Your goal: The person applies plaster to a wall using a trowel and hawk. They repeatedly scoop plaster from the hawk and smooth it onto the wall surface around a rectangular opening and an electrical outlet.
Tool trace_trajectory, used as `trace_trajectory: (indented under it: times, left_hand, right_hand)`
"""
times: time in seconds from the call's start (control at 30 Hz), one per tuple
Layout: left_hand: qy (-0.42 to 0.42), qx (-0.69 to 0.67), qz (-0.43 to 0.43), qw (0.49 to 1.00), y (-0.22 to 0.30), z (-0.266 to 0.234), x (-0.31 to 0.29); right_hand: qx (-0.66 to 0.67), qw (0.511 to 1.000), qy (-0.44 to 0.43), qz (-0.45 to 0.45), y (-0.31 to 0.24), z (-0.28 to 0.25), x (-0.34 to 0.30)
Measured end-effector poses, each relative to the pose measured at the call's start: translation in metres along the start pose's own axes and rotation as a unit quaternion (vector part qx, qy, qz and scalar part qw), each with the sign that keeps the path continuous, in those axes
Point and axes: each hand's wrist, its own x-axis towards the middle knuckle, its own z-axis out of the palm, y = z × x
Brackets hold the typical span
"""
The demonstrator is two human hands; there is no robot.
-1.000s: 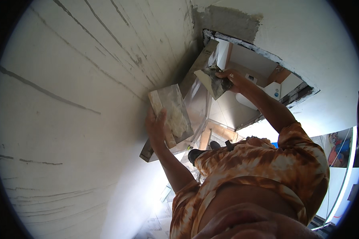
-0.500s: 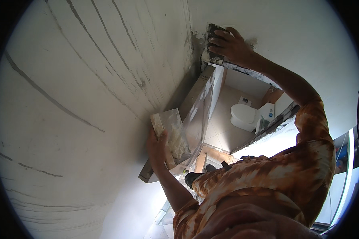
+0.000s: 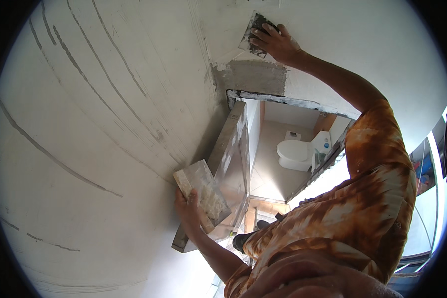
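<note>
My right hand [image 3: 279,45] is wrapped round a rectangular plastering trowel [image 3: 247,40], smeared white and dark, held against the pale wall high up. Below the trowel, a grey damp-looking patch [image 3: 256,77] lies just above the doorway's top edge. My left hand [image 3: 187,211] grips a flat putty board [image 3: 197,174] along its pale wood-like edge strip. A lump of cream putty [image 3: 214,202] sits on the board's plate. The fingers under the board are hidden.
A door [image 3: 231,166] stands open beside the board, its top edge [image 3: 223,134] near my left hand. Through the doorway, a white toilet [image 3: 294,155] shows below. Dark streaks mark the left wall [image 3: 84,149]. My shoe [image 3: 240,242] shows far below.
My right hand has moved the trowel upward, away from the doorway's top corner, uncovering the grey patch. The left hand still holds the putty board. The whole view has shifted somewhat.
</note>
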Motion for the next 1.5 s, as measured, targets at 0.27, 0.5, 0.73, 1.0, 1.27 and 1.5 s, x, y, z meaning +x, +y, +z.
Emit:
trace_trajectory:
  times: [0.27,0.5,0.73,1.0,1.27,1.5]
  left_hand:
    - [-0.006,0.032,0.005,0.999,0.004,-0.001,-0.001]
    - [-0.005,0.001,0.025,1.0,0.0,-0.003,-0.001]
    - [-0.004,0.012,0.012,1.0,-0.002,-0.004,-0.001]
    - [-0.012,-0.002,0.015,1.0,0.001,-0.004,0.0]
    - [-0.009,0.0,0.01,1.0,-0.008,-0.003,0.004]
    - [-0.006,0.001,0.023,1.0,-0.002,-0.001,0.004]
  right_hand:
    - [0.028,0.982,-0.052,0.181,0.001,-0.072,-0.112]
    - [0.193,0.977,0.077,0.046,-0.052,-0.068,-0.037]
    - [0.228,0.972,0.035,-0.035,-0.053,-0.009,0.034]
    - [0.228,0.97,0.05,-0.062,-0.054,-0.004,0.039]
    - [0.191,0.978,0.062,-0.056,-0.057,-0.007,0.048]
    - [0.218,0.975,0.048,-0.012,-0.073,-0.055,0.039]
